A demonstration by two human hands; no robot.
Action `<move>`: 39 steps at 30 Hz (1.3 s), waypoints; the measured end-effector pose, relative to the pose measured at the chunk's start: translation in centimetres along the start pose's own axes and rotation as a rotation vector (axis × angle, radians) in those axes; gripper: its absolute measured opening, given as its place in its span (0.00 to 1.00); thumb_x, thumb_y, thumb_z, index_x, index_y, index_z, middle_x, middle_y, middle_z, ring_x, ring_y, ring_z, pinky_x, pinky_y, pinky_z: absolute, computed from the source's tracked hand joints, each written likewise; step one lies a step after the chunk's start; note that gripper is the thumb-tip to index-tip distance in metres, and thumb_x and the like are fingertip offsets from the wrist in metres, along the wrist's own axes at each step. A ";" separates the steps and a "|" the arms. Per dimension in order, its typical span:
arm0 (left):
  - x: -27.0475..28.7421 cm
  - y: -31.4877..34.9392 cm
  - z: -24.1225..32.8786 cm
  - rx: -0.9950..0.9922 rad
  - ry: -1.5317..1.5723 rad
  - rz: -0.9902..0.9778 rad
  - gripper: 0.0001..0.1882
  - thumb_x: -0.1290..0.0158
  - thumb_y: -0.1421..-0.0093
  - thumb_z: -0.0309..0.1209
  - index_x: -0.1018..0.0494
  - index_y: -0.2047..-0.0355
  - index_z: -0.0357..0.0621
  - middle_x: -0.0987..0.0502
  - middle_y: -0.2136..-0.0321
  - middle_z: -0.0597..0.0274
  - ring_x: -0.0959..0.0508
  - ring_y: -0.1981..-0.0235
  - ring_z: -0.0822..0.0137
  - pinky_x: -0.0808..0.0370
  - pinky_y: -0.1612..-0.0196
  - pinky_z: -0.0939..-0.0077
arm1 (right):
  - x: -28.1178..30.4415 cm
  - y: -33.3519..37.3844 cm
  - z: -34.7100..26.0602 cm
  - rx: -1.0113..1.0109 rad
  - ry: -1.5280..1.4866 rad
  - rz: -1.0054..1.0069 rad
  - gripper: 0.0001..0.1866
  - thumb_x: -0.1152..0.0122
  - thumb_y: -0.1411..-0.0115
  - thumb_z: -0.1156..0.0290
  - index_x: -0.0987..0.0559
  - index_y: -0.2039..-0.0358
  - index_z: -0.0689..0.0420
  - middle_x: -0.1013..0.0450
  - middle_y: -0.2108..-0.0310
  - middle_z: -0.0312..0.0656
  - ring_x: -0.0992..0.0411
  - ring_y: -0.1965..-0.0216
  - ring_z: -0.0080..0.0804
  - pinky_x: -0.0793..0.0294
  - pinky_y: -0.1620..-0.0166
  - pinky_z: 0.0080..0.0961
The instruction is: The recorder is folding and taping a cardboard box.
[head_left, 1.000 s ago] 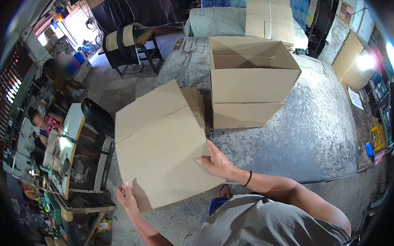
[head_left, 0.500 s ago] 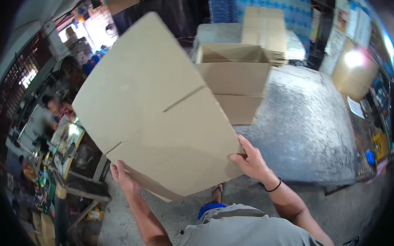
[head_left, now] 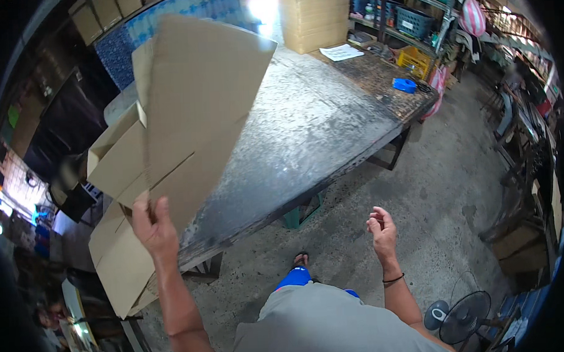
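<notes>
My left hand pinches the lower edge of a large brown cardboard sheet between thumb and fingers. The sheet has a slit across it, stands tilted over the worktable, and blurs along its edges. Below it, on the left, more cardboard panels spread past the table corner; whether they belong to the same piece I cannot tell. Left of the sheet is an open cardboard box, partly covered by it. My right hand hangs in the air over the floor, fingers loosely bent and holding nothing.
The worn grey worktable slants across the middle. At its far end are a tall cardboard carton, a paper sheet, a blue tape dispenser and a yellow crate. A black fan stands at lower right.
My right hand has let go of the cardboard and moved away to the right. The sheet has swung left and upright in my left hand. The view has turned right.
</notes>
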State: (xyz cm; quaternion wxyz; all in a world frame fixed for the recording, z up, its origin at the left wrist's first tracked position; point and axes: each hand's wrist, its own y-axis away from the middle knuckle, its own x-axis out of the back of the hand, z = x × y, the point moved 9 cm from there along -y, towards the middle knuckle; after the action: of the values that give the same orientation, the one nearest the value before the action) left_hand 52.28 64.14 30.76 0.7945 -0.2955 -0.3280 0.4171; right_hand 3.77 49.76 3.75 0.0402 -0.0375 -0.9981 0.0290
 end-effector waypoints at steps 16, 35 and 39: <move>-52.8 27.2 -3.3 -0.416 0.029 -0.898 0.17 0.43 0.53 0.27 0.28 0.61 0.48 0.28 0.56 0.62 0.31 0.46 0.58 0.36 0.44 0.62 | 11.4 -15.5 17.1 -0.678 -0.501 0.254 0.46 0.62 0.37 0.31 0.47 0.32 0.55 0.45 0.36 0.52 0.41 0.39 0.49 0.35 0.44 0.50; -50.2 18.3 -26.5 1.039 -0.418 -0.815 0.39 0.44 0.42 0.47 0.43 0.36 0.40 0.41 0.38 0.37 0.40 0.37 0.44 0.42 0.36 0.54 | 12.0 -38.1 22.5 -0.548 0.158 0.016 0.27 0.50 0.32 0.58 0.33 0.42 0.68 0.29 0.47 0.48 0.31 0.47 0.33 0.34 0.44 0.27; -53.8 17.2 -27.2 1.207 0.085 -0.624 0.20 0.45 0.39 0.39 0.27 0.52 0.36 0.22 0.58 0.55 0.24 0.59 0.66 0.27 0.55 0.69 | 11.8 -47.7 18.2 -0.266 0.346 0.103 0.19 0.41 0.37 0.66 0.26 0.51 0.65 0.23 0.59 0.42 0.26 0.59 0.31 0.28 0.54 0.29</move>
State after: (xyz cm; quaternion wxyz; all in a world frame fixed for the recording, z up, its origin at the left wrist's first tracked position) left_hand 41.57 20.92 -13.45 0.9154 0.2919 -0.0762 0.2665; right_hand -12.91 2.18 -10.53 0.2039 -0.0979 -0.9681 -0.1075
